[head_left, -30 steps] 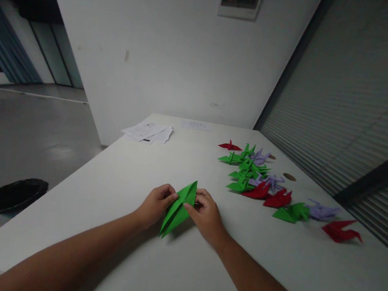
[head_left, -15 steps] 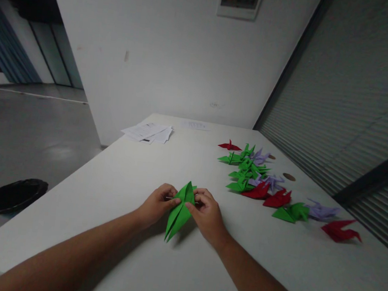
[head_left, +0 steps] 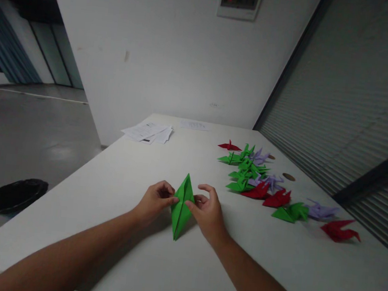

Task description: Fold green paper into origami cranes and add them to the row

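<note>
Pinching the green paper (head_left: 181, 212) between left hand (head_left: 152, 201) and right hand (head_left: 210, 216), fingers (head_left: 171, 201) closed on its side corners, I hold its long axis pointing away from me.

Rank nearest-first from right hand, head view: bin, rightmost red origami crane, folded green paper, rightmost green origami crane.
1. Folded green paper: held, left
2. Green origami crane: right
3. Red origami crane: farther right
4. Bin: floor, far left

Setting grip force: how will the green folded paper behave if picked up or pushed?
Likely light: the green folded paper looks like thin sheet. Probably fairly stiff: pinched at its sides, it doesn't sag. Its narrow tips could crease if pushed.
</note>
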A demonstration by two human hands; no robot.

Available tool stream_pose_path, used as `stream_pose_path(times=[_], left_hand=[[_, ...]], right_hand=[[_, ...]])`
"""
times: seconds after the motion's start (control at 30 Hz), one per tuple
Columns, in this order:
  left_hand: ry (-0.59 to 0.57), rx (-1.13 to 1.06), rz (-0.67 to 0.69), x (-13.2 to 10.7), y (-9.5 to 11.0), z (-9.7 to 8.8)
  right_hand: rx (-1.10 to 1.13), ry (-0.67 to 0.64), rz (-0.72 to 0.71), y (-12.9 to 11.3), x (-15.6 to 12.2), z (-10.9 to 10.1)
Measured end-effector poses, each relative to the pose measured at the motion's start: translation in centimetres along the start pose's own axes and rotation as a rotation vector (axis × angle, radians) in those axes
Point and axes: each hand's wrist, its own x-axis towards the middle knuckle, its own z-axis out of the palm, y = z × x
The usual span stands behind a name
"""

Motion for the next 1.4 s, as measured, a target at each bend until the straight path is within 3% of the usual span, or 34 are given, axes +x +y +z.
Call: stream_pose_path(times=[0.1, 0.27, 0.6, 0.73, 0.83, 1.03, 1.4], left_hand=[[0.002, -0.044, 0.003, -0.1, 0.1, 0.0], [-0.025, -0.035, -0.013, -0.2, 0.0, 0.2], [-0.235, -0.034, -0.143, -0.6, -1.0, 0.6], [-0.232, 0.098, -0.159, -0.6, -1.2, 0.4], [-0.249, 0.145, -0.170, -0.9, -1.1, 0.5], [-0.416, 0.217, -0.231, -1.3, -0.8, 0.7], [-0.441, 0.213, -0.254, -1.3, -0.7, 0.7]], right_hand=[[0.059, -0.067, 0.110, 0.1, 0.3, -0.2], [0.039, -0.232, 0.137, -1.2, 0.2, -0.3], [-0.103, -0.103, 0.141, -1.8, -0.4, 0.1], [-0.140, -0.096, 0.114, -1.7, -0.3, 0.2], [-0.096, -0.105, 0.128, -1.9, -0.3, 0.3], [0.074, -0.079, 0.227, -2.9, -0.2, 0.2], [0.170, 0.010, 0.300, -2.9, 0.2, 0.0]])
